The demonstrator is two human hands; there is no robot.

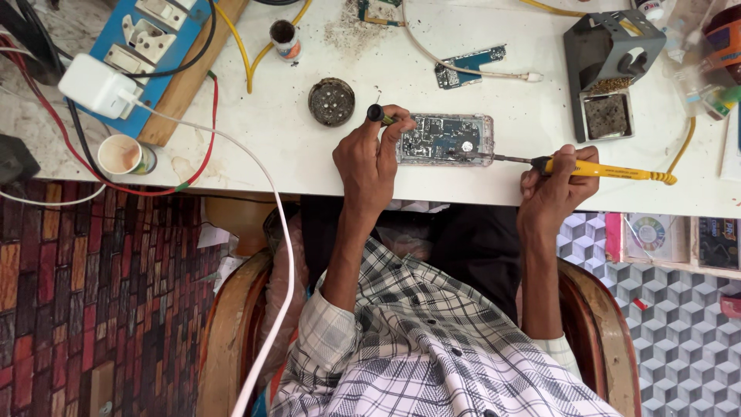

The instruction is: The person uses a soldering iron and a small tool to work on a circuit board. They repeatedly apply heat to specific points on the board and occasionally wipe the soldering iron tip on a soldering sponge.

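The circuit board (445, 140) lay flat near the front edge of the white bench (309, 147), in a clear case, between the two hands. The left hand (370, 162) was closed around a dark-handled tool (378, 114), its fingers curled over the board's left end and touching it. The right hand (552, 189) gripped the yellow handle of a soldering iron (594, 170), thumb on top; the iron's metal shaft ran leftward and its tip met the board's right edge. The yellow cord of the iron curved away to the right, up along the bench.

Just left of the board and behind the left hand sat a round dark tin (332, 101). Farther back stood a small open bottle (285, 38), and a small blue board (469, 66) lay with a pale cable across it. At the right rear stood a grey metal iron stand (610, 54) with a tray of brass wool and a dirty sponge. At the left rear a blue switch panel (150, 38) on a wooden plank carried a white charger (96, 85), whose white lead dropped over the bench edge past the person's checked shirt (417, 340). A small cup (125, 154) stood near the bench's front left corner. The person sat in a wooden chair (231, 332).
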